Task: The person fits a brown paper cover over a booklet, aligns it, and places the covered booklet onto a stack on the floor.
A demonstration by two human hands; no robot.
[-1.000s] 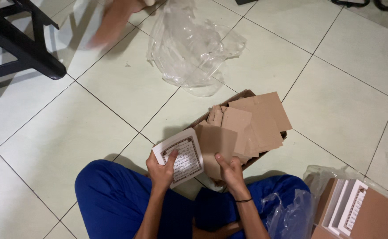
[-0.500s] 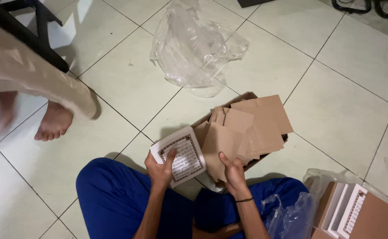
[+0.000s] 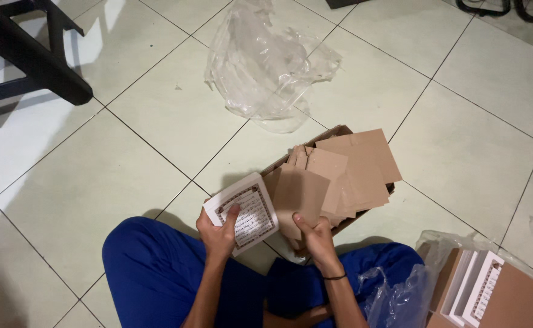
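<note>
1. The tiled floor (image 3: 127,164) is carrying the whole scene, with the person sitting on it in blue trousers (image 3: 157,273), legs folded toward an open cardboard box (image 3: 333,135)

2. A crumpled sheet of clear plastic wrap (image 3: 266,67) is lying well beyond the box, and dark furniture legs (image 3: 29,61) are standing at the upper left, well apart from the work

3. At the lower right a second carton (image 3: 509,297) is holding several white-edged panels on their sides, with more clear plastic (image 3: 394,297) bunched just beside it

4. The open cardboard box is lying just in front of the knees, and loose brown cardboard sheets (image 3: 351,164) are fanning out of it, overlapping one another and hanging over its rim

5. The left hand (image 3: 218,234) is grasping a white square card with a patterned border (image 3: 245,209), thumb on its face, holding it tilted just beside the box and touching the near sheet

6. The right hand (image 3: 315,234) is gripping the lower edge of one brown sheet (image 3: 300,194), fingers curled round it

7. Judging by this, the step in hand looks like pairing the white square card with a brown sheet; the next move seems to be calling for lining their edges up squarely while both hands are keeping a firm pinch
</note>
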